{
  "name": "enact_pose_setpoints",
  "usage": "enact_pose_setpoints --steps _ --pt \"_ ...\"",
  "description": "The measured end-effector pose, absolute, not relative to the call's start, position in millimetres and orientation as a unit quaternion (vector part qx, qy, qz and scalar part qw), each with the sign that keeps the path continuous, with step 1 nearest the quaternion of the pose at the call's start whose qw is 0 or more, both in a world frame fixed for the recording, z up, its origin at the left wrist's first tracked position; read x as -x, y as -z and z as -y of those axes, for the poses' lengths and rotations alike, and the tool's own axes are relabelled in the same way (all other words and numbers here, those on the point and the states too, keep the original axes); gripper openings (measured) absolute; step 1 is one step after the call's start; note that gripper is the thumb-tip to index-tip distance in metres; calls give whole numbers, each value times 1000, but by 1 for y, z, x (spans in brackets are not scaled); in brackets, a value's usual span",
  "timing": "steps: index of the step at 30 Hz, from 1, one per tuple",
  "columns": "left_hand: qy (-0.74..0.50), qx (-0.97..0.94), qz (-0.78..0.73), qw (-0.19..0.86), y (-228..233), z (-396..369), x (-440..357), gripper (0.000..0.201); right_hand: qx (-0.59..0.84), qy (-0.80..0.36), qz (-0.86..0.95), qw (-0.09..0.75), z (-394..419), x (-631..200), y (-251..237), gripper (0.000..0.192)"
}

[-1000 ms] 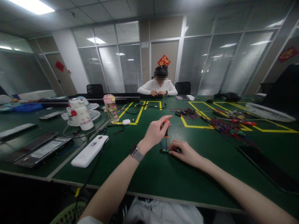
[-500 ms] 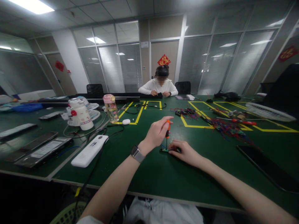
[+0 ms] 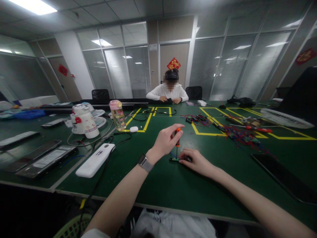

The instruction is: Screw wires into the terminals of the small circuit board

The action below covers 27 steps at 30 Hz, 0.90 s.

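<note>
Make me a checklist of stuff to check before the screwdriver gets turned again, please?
1. Left hand grips the orange screwdriver: ok.
2. Screwdriver stands upright over the small green board: ok.
3. Right hand presses the board flat on the green table: ok.
4. Tip sits in a screw: cannot tell, too small.
5. Right-hand fingers clear of the tip: cannot tell, they lie close beside it.
6. Loose wires away from the board: ok.
</note>
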State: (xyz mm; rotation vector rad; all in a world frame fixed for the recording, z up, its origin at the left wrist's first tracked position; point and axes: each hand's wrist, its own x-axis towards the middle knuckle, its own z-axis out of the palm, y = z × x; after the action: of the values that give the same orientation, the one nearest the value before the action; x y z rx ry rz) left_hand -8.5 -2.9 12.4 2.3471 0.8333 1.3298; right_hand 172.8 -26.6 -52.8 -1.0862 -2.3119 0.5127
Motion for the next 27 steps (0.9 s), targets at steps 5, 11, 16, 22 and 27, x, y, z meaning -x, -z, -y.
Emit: enact_pose_setpoints --steps 5,11,16,22,27 --pt "-477 -816 -273 175 -14 2 8 28 402 -189 856 265 27 -173 53 11" --pt "-486 -805 -317 124 -13 -1 8 24 403 -189 856 264 26 -173 53 11" --pt "-496 -796 -339 71 -12 1 10 30 403 -189 856 264 26 -174 54 11" --pt "-523 -790 -272 170 -8 1 7 34 403 -195 854 264 27 -173 53 12" --pt "-521 -747 -252 327 -6 -3 1 32 406 -199 852 263 26 -173 53 10"
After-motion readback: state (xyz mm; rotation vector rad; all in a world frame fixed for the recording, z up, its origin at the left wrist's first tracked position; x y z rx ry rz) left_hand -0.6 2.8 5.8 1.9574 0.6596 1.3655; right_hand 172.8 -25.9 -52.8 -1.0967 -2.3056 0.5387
